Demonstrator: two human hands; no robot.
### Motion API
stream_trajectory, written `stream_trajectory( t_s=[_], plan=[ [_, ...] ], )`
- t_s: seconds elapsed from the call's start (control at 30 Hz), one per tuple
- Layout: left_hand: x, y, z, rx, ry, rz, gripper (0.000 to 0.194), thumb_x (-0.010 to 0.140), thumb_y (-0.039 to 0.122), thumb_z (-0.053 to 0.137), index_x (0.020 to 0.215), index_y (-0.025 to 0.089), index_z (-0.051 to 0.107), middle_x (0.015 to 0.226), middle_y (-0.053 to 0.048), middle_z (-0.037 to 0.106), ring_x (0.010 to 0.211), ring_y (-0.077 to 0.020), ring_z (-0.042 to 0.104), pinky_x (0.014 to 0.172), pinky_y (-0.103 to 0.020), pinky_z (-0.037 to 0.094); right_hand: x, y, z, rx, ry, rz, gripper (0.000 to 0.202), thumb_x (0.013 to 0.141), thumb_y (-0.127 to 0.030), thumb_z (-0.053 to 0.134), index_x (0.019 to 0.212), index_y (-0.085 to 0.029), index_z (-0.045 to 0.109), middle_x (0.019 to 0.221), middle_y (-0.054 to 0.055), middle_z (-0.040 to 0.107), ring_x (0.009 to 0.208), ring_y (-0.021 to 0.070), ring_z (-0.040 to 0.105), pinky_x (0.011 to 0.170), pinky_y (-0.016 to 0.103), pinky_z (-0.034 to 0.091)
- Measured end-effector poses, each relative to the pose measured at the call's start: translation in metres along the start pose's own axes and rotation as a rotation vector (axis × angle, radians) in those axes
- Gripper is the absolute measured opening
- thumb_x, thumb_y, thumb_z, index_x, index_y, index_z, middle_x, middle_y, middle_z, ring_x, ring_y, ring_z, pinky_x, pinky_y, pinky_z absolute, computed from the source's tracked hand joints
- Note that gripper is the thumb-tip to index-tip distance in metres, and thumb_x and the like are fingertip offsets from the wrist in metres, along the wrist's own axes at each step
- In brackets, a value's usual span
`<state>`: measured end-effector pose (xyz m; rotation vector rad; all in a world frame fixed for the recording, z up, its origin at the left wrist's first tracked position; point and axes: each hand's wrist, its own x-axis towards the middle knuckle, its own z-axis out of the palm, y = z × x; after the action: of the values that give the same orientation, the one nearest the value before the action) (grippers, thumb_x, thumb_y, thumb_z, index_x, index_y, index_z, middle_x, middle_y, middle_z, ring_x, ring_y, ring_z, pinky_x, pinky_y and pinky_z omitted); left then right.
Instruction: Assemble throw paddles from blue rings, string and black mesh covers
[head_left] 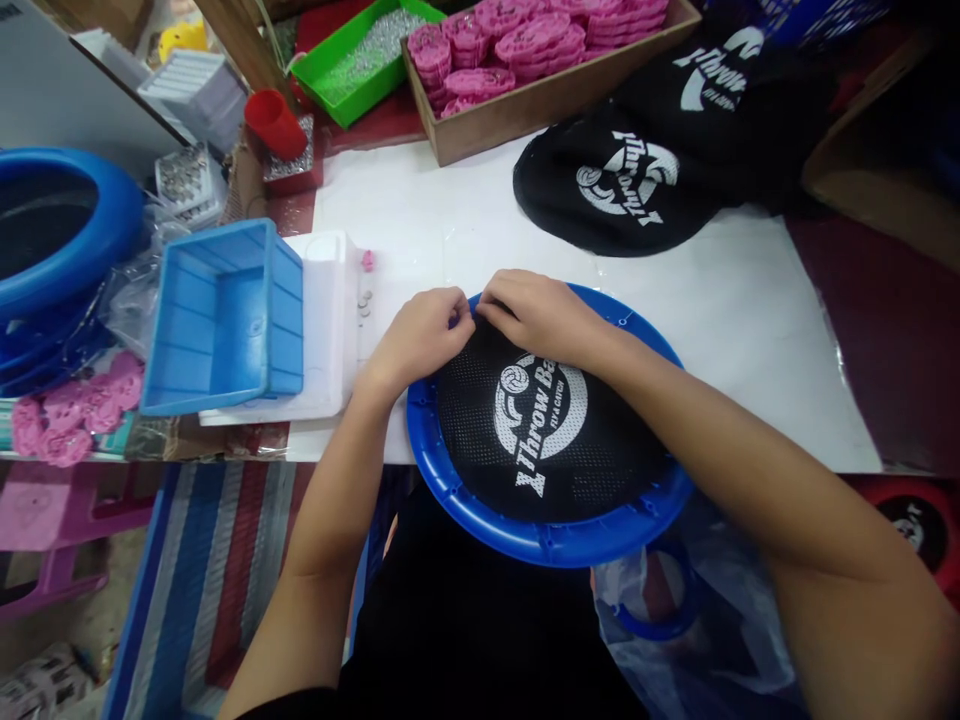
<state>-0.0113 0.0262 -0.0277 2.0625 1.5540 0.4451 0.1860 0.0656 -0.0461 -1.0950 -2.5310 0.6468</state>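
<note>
A blue plastic hoop [480,515] rests tilted between the table edge and my lap. Black mesh [480,420] printed with white "Throw Ball" lettering spans its inside. At the hoop's upper left rim, my left hand [427,335] is closed, its fingers curled over the edge. Close beside it, my right hand [536,315] pinches at the mesh border, with its forearm crossing above the disc. The fingertips nearly meet, and what lies exactly between them is hidden. Small peg-like clips show around the rim.
Black printed fabric discs [622,190] lie beyond the hoop. A blue bin [225,330] stands at the left on a white lid [330,300]. Behind are a carton of pink plastic parts [540,45], a green tray of metal bits [360,55] and a red cup [277,125]. Blue hoops [67,240] are stacked far left.
</note>
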Motion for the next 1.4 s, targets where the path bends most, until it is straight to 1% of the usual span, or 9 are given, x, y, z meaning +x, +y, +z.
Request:
stream_trajectory(
  t_s=[0.17,0.3,0.43,0.57,0.73,0.93,1.13,1.3,1.4],
  plan=[
    [0.003,-0.005,-0.003,-0.125,-0.031,-0.044,0.017,0.091,0.019,0.059,0.075,0.02,0.061,0.073,-0.001,0.065,0.069,-0.0153,0.055,0.067,-0.033,0.039,0.001,0.0,0.001,0.006,0.006,0.013,0.018,0.103,-0.029,0.053,0.088,-0.024,0.061,0.098,0.011,0.07,0.095,0.0281,0.062,0.086,0.044,0.05],
    [-0.011,-0.013,-0.018,-0.272,-0.056,-0.079,0.013,0.092,0.025,0.064,0.085,0.018,0.073,0.079,-0.002,0.072,0.073,-0.0154,0.06,0.069,-0.031,0.044,-0.001,0.001,-0.002,0.061,0.016,-0.011,0.016,0.104,-0.03,0.053,0.094,-0.024,0.064,0.101,0.011,0.072,0.097,0.0277,0.064,0.089,0.044,0.051],
    [-0.041,-0.013,-0.024,-0.32,0.069,-0.166,0.016,0.091,0.031,0.069,0.089,0.019,0.078,0.086,-0.004,0.078,0.08,-0.0175,0.067,0.076,-0.032,0.051,-0.002,0.001,-0.005,0.11,0.005,-0.027,0.018,0.106,-0.03,0.05,0.101,-0.024,0.066,0.107,0.012,0.073,0.103,0.0293,0.064,0.097,0.047,0.051],
    [-0.056,-0.006,-0.011,-0.313,0.137,-0.227,0.018,0.092,0.036,0.071,0.095,0.02,0.081,0.094,-0.005,0.08,0.081,-0.0181,0.068,0.078,-0.034,0.053,-0.002,0.003,-0.008,0.129,0.013,-0.028,0.023,0.107,-0.03,0.045,0.1,-0.024,0.066,0.107,0.012,0.073,0.104,0.0285,0.065,0.099,0.045,0.051],
    [-0.047,-0.003,0.001,-0.232,0.144,-0.224,0.015,0.091,0.033,0.07,0.089,0.021,0.08,0.087,-0.003,0.079,0.076,-0.0178,0.063,0.079,-0.035,0.052,-0.004,0.004,-0.009,0.141,0.033,-0.023,0.022,0.106,-0.026,0.045,0.098,-0.024,0.065,0.105,0.011,0.073,0.103,0.0274,0.065,0.099,0.044,0.052],
    [-0.037,-0.006,-0.004,-0.277,0.065,-0.26,0.017,0.088,0.029,0.063,0.081,0.019,0.075,0.079,-0.003,0.074,0.074,-0.0175,0.062,0.074,-0.034,0.048,-0.004,0.005,-0.01,0.128,0.025,-0.041,0.023,0.106,-0.027,0.044,0.096,-0.025,0.065,0.103,0.011,0.072,0.1,0.0268,0.065,0.098,0.043,0.052],
    [-0.03,-0.007,-0.004,-0.305,0.035,-0.294,0.016,0.082,0.027,0.061,0.07,0.02,0.069,0.065,0.0,0.063,0.065,-0.0157,0.055,0.063,-0.031,0.042,-0.008,0.008,-0.012,0.152,0.079,-0.039,0.025,0.104,-0.026,0.045,0.099,-0.025,0.07,0.105,0.011,0.072,0.103,0.0287,0.064,0.098,0.047,0.051],
    [-0.032,-0.003,-0.005,-0.228,0.055,-0.326,0.014,0.078,0.026,0.063,0.065,0.02,0.064,0.062,0.002,0.059,0.06,-0.0127,0.048,0.058,-0.029,0.035,-0.016,0.013,-0.023,0.096,0.137,-0.015,0.026,0.102,-0.024,0.048,0.102,-0.022,0.073,0.113,0.015,0.073,0.111,0.033,0.062,0.105,0.052,0.047],
    [-0.034,-0.003,-0.011,-0.217,0.029,-0.325,0.013,0.078,0.028,0.067,0.068,0.02,0.065,0.062,0.001,0.062,0.059,-0.013,0.05,0.056,-0.029,0.036,-0.021,0.02,-0.032,0.055,0.125,0.032,0.026,0.102,-0.024,0.051,0.101,-0.021,0.077,0.112,0.015,0.073,0.111,0.0333,0.063,0.108,0.054,0.047]
  ],
)
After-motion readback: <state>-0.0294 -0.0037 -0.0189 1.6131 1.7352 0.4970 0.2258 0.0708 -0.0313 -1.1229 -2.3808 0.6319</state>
